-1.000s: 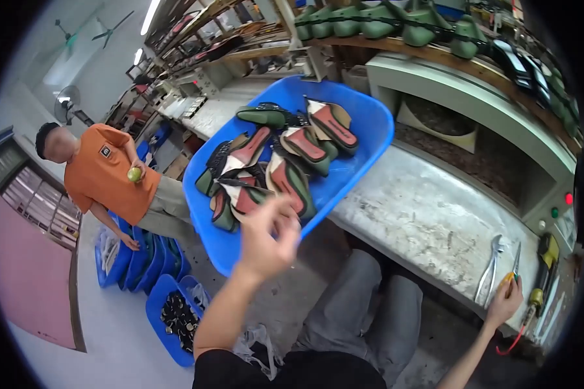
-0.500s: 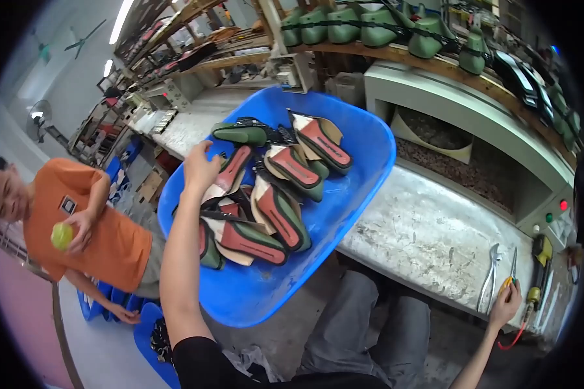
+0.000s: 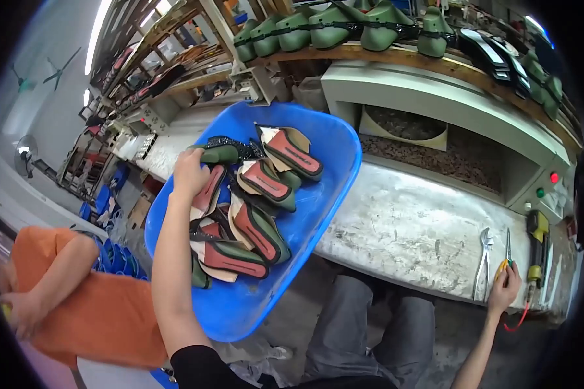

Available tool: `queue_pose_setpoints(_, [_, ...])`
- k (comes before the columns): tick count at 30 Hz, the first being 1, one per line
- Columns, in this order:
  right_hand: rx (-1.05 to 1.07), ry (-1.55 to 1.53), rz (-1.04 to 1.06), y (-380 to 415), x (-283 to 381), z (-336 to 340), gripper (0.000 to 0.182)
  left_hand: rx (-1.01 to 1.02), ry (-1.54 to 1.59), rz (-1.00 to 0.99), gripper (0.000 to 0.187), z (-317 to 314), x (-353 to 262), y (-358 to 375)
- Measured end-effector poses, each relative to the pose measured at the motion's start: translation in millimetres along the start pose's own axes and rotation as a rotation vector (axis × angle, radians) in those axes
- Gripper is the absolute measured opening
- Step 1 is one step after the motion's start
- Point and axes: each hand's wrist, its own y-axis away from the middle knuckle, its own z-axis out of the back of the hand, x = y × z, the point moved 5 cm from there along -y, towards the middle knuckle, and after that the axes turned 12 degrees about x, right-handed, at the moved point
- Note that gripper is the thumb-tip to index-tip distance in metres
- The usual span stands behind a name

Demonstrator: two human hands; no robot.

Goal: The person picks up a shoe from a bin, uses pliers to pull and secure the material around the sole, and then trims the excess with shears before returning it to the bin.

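A blue plastic tub (image 3: 341, 194) holds several shoe lasts with black-edged pink insoles, such as this shoe last (image 3: 261, 227), with white and tan pieces attached. My left hand (image 3: 189, 174) reaches to the tub's far left side. Its fingers are closed on the end of a green shoe last (image 3: 223, 154) with black sparkly material beside it. On the right, my right hand (image 3: 505, 290) rests at the bench, its fingers round the yellow-and-green handle of a slim pointed tool (image 3: 508, 249). Metal pincers (image 3: 483, 262) lie just left of that tool.
A worn metal bench (image 3: 396, 227) runs under a grey machine housing (image 3: 428, 97). Green lasts (image 3: 331, 27) line a wooden shelf above. A yellow-black tool (image 3: 536, 236) with a red hose lies at right. A person in an orange shirt (image 3: 104, 318) stands close at left.
My left hand has closed on the green shoe last. My right hand keeps its hold on the pointed tool. The person in orange has come nearer and lower, and the view has shifted.
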Motion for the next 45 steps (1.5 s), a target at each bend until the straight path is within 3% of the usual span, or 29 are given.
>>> queue_pose_setpoints(4, [0.008, -0.024, -0.017, -1.1, 9.3, -2.8, 0.024, -0.098, -0.241, -0.216, 0.036, -34.2, -7.4, -35.6])
queue_pose_setpoints(8, [0.016, -0.001, 0.007, 3.2, 6.2, -2.7, 0.024, 0.148, -0.480, -0.288, 0.030, -65.5, -1.4, -47.0])
queue_pose_setpoints(13, [0.027, -0.007, -0.002, 5.4, 5.8, -1.9, 0.024, 0.190, -0.502, -0.254, 0.025, -61.2, 25.9, -68.0])
queue_pose_setpoints(19, [0.023, -0.040, -0.040, 6.7, 14.7, -4.4, 0.024, 0.146, -0.481, -0.102, 0.028, 42.8, 45.6, -57.0])
queue_pose_setpoints(23, [0.004, -0.043, -0.037, 6.9, 5.9, -8.8, 0.025, 0.034, 0.031, 0.122, 0.039, 108.5, 25.2, -19.1])
queue_pose_setpoints(24, [-0.013, -0.051, -0.044, 7.4, 5.8, -7.1, 0.025, 0.016, 0.029, 0.114, 0.039, 123.7, 10.4, -10.6])
queue_pose_setpoints(28, [0.019, -0.091, -0.030, 3.2, 18.3, -3.7, 0.028, 0.097, 0.908, -0.054, 0.045, 161.7, -74.4, 28.0])
queue_pose_setpoints(32, [-0.078, -0.363, 0.085, 13.8, 114.5, 41.8, 0.037, 0.165, 1.515, -0.330, 0.044, 164.0, -189.6, 72.3])
queue_pose_setpoints(33, [-0.053, -0.411, 0.168, 22.5, 154.5, 59.4, 0.041, 0.172, 1.590, -0.377, 0.044, 155.1, -220.0, 88.2])
queue_pose_setpoints(34, [0.187, -0.733, 0.260, 29.8, 179.0, 69.8, 0.049, 0.212, 1.702, -0.436, 0.043, 149.0, -254.3, 106.7])
queue_pose_setpoints(35, [0.263, -0.805, 0.422, 32.9, 215.0, 94.4, 0.059, 0.273, 1.813, -0.478, 0.043, 142.3, -289.0, 130.8])
queue_pose_setpoints(37, [0.350, -0.961, 0.522, 42.9, 250.5, 123.5, 0.070, 0.477, 2.055, -0.473, 0.038, 141.3, -365.3, 190.7])
queue_pose_setpoints(39, [0.309, -1.051, 0.483, 51.6, 254.0, 126.0, 0.078, 0.583, 2.248, -0.411, 0.035, 119.7, -425.6, 244.4])
queue_pose_setpoints(40, [0.342, -1.100, 0.369, 53.7, 246.9, 127.7, 0.080, 0.654, 2.330, -0.316, 0.034, 98.3, -443.4, 266.0])
queue_pose_setpoints(43, [0.500, -1.248, -0.012, 77.2, 223.7, 131.4, 0.083, 0.787, 2.310, -0.287, 0.040, 66.4, -474.1, 298.5])
queue_pose_setpoints(45, [0.450, -1.135, 0.051, 84.0, 203.6, 134.8, 0.082, 0.767, 2.078, -0.447, 0.045, 62.8, -476.1, 293.4])
